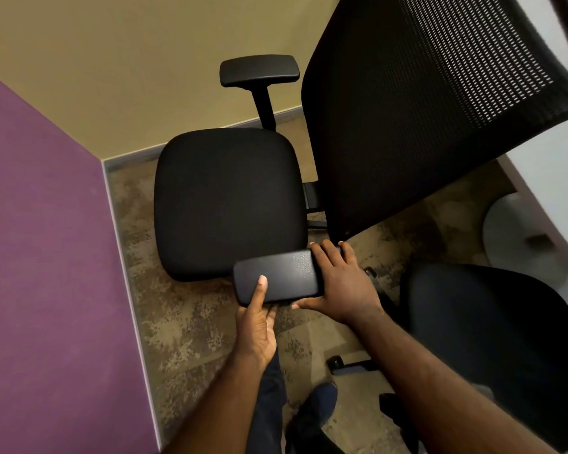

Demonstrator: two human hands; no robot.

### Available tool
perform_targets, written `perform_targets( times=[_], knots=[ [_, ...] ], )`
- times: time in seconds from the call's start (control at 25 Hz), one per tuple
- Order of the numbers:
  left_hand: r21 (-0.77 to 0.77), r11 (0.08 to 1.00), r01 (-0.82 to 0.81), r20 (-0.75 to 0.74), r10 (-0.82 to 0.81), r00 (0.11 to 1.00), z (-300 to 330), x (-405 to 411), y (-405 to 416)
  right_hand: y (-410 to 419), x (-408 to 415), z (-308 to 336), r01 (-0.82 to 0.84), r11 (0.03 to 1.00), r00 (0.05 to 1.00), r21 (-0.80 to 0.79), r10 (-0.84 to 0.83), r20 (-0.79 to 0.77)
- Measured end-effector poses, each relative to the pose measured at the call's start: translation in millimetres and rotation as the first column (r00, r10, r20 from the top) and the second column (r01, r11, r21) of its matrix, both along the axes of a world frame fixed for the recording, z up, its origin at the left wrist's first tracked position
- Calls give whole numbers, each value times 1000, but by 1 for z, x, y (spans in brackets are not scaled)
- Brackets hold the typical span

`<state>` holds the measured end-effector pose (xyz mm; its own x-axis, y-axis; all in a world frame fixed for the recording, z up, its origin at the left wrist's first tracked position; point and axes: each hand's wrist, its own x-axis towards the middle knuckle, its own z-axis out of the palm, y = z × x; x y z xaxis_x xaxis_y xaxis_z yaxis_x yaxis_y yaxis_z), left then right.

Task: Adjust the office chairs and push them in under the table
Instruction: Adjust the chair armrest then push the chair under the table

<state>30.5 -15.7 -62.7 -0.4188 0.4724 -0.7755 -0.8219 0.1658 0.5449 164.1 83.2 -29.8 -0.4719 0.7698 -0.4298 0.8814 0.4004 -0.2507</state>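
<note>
Office chair [230,201], black, occupying the centre of the frame and viewed from above; its padded seat faces the camera and its mesh backrest [417,103] rises toward the upper right. The far armrest [259,70] stands on its post at upper centre, against the tan wall [128,60]. The near armrest [277,278] lies at lower centre, just below the front edge of the seat, and both hands are on it. The left hand [256,326] grips the pad's left end, thumb pressed flat on the top surface and fingers curled beneath. The right hand [341,283] clasps the pad's right end, fingers spread over the far corner and thumb reaching along the near underside; how tightly it clamps cannot be told.

A second chair [492,339], also black, fills the lower right of the frame, its seat just beside the right forearm and one castor [335,362] showing on the floor below it. A purple wall panel [46,257] covers the left side of the frame and meets the tan wall at a corner at centre left. The floor is mottled brown carpet [184,322]. The white table edge [554,168] and its grey round base [518,231] appear at the right edge. The person's dark shoe [318,407] shows at bottom centre.
</note>
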Motion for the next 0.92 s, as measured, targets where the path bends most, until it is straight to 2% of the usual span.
perform_targets(
  times=[0.4,0.92],
  knots=[
    [22,1000,-2,-47,3,999,-1,-14,-1,-14,-8,-6,51,998,998,41,-50,-41],
    [-13,999,-42,20,43,999,-57,-14,4,-17,-16,-53,102,993,993,-57,-105,-51]
  ],
)
